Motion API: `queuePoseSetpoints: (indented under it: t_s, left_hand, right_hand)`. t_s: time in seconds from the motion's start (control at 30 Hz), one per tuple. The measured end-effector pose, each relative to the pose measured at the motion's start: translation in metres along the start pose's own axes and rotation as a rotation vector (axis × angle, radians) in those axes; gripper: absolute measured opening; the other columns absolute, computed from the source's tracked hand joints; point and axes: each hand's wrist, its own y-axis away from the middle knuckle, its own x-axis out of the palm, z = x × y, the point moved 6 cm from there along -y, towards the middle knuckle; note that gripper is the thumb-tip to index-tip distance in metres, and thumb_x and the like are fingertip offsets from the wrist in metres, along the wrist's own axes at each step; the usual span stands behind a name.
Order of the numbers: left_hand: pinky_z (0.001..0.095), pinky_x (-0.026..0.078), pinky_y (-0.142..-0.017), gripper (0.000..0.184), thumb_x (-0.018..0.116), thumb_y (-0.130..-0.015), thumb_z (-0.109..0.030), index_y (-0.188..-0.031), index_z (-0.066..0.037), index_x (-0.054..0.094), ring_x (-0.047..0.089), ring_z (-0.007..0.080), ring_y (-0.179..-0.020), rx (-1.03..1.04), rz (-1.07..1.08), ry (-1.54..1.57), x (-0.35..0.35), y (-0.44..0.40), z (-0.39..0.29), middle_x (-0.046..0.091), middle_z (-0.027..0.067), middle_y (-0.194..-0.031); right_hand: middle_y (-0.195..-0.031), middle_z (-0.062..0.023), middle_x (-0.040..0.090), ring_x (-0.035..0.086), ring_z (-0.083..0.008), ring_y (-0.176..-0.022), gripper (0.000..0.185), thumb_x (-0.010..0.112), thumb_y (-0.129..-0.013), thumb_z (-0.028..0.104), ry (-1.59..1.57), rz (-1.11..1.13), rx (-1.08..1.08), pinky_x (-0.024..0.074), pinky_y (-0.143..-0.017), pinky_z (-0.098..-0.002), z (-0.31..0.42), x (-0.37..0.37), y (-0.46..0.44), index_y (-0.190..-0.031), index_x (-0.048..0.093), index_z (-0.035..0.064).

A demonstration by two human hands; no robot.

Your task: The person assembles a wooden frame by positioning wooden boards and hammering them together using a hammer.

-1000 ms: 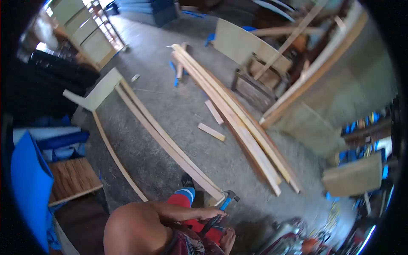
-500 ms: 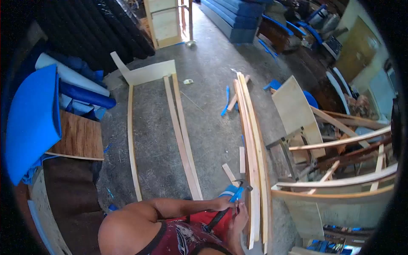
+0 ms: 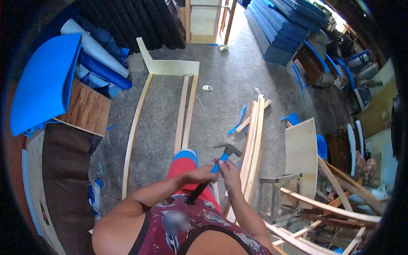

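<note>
My left hand is wrapped round the handle of a claw hammer, which has a blue shaft and a black grip pointing down towards my shirt. The steel head is at the top, over the floor. Close beside the shaft, just below the head, is my right hand. Its fingers are bent together, and what they hold, if anything, is too small to tell. Both hands are above my red-clad leg.
A wooden frame lies on the floor ahead. Long boards lie to the right, near a metal stand and curved wooden pieces. Blue foam and a brown panel are at left.
The view has swung to the right, so the floor frame and boards appear shifted. My right hand has come up from low by my leg to beside the hammer shaft. My left hand keeps the hammer.
</note>
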Motion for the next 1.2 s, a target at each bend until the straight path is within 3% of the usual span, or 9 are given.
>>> queuePoseSetpoints:
  t_s: [0.2, 0.33, 0.37, 0.43, 0.57, 0.63, 0.77, 0.97, 1.2]
  left_hand:
    - [0.0293, 0.043, -0.068, 0.021, 0.056, -0.081, -0.023, -0.090, -0.005, 0.057, 0.055, 0.0140, -0.073, 0.084, -0.027, 0.260, -0.070, -0.086, -0.036, 0.057, 0.0044, -0.080]
    - [0.0328, 0.041, -0.089, 0.034, 0.053, -0.091, -0.030, -0.111, -0.003, 0.057, 0.056, 0.0168, -0.098, 0.090, 0.080, 0.288, -0.166, -0.158, -0.051, 0.061, 0.0062, -0.102]
    - [0.0305, 0.041, -0.089, 0.045, 0.052, -0.091, -0.040, -0.118, -0.004, 0.053, 0.054, 0.0145, -0.100, 0.221, 0.083, 0.481, -0.192, -0.202, -0.026, 0.058, 0.0044, -0.107]
    - [0.0258, 0.040, -0.090, 0.069, 0.050, -0.090, -0.060, -0.133, -0.006, 0.043, 0.049, 0.0099, -0.105, 0.494, 0.074, 0.825, -0.253, -0.278, -0.011, 0.053, 0.0010, -0.116]
    - [0.0285, 0.044, -0.084, 0.063, 0.044, -0.094, -0.056, -0.132, -0.006, 0.048, 0.055, 0.0116, -0.098, 0.364, 0.190, 1.031, -0.360, -0.264, -0.135, 0.058, 0.0010, -0.109]
    - [0.0285, 0.047, -0.073, 0.050, 0.043, -0.097, -0.049, -0.123, -0.009, 0.055, 0.059, 0.0133, -0.084, 0.100, -0.116, 0.300, -0.418, -0.285, -0.121, 0.063, 0.0036, -0.094]
    - [0.0256, 0.045, -0.070, 0.038, 0.050, -0.095, -0.035, -0.121, -0.008, 0.060, 0.057, 0.0101, -0.077, 0.196, -0.215, -0.030, -0.517, -0.292, -0.145, 0.063, 0.0010, -0.085]
    - [0.0259, 0.045, -0.066, 0.039, 0.055, -0.092, -0.019, -0.129, -0.008, 0.050, 0.055, 0.0112, -0.072, 0.064, -0.542, 0.731, -0.658, -0.308, -0.117, 0.060, 0.0024, -0.080]
    - [0.0269, 0.046, -0.057, 0.034, 0.058, -0.088, -0.024, -0.115, -0.003, 0.054, 0.055, 0.0135, -0.062, -0.168, -0.984, 0.853, -0.836, -0.388, 0.035, 0.055, 0.0031, -0.070]
  right_hand:
    - [-0.093, -0.0109, 0.065, 0.064, -0.0202, -0.081, 0.028, 0.058, -0.094, 0.027, -0.384, -0.048, 0.203, 0.0529, -0.072, -0.0312, 0.023, -0.011, -0.121, -0.103, 0.060, 0.0004]
    - [-0.098, -0.0132, 0.065, 0.063, -0.0202, -0.079, 0.028, 0.060, -0.092, 0.031, -0.302, -0.017, 0.225, 0.0526, -0.069, -0.0327, 0.053, -0.008, -0.247, -0.099, 0.057, 0.0043]
    - [-0.101, -0.0129, 0.066, 0.060, -0.0141, -0.055, 0.027, 0.059, -0.093, 0.030, -0.302, 0.018, 0.277, 0.0393, -0.039, -0.0212, 0.064, -0.004, -0.280, -0.103, 0.057, 0.0048]
    - [-0.106, -0.0148, 0.065, 0.064, -0.0199, -0.074, 0.025, 0.058, -0.094, 0.029, -0.343, 0.071, 0.226, 0.0482, -0.056, -0.0279, 0.071, 0.000, -0.363, -0.102, 0.056, 0.0055]
    - [-0.097, -0.0133, 0.063, 0.059, -0.0265, -0.095, 0.030, 0.054, -0.095, 0.035, -0.317, 0.080, 0.216, 0.0459, -0.087, -0.0399, 0.119, 0.017, -0.466, -0.096, 0.053, 0.0056]
    - [-0.095, -0.0132, 0.062, 0.059, -0.0278, -0.095, 0.030, 0.052, -0.096, 0.035, -0.300, 0.134, 0.180, 0.0458, -0.087, -0.0409, 0.159, 0.031, -0.512, -0.096, 0.053, 0.0054]
    - [-0.079, -0.0073, 0.056, 0.057, -0.0222, -0.078, 0.026, 0.051, -0.096, 0.032, -0.298, 0.109, 0.166, 0.0477, -0.075, -0.0365, 0.206, 0.049, -0.604, -0.092, 0.051, 0.0064]
    - [-0.055, 0.0066, 0.037, 0.033, -0.0083, -0.042, 0.027, 0.059, -0.092, 0.030, -0.041, -0.044, 0.496, 0.0283, -0.040, -0.0252, 0.111, 0.013, -0.783, -0.072, 0.046, 0.0177]
    - [-0.060, 0.0022, 0.045, 0.043, -0.0115, -0.048, 0.026, 0.060, -0.089, 0.032, 0.212, 0.131, 1.130, 0.0337, -0.043, -0.0280, -0.103, -0.004, -0.990, -0.074, 0.050, 0.0132]
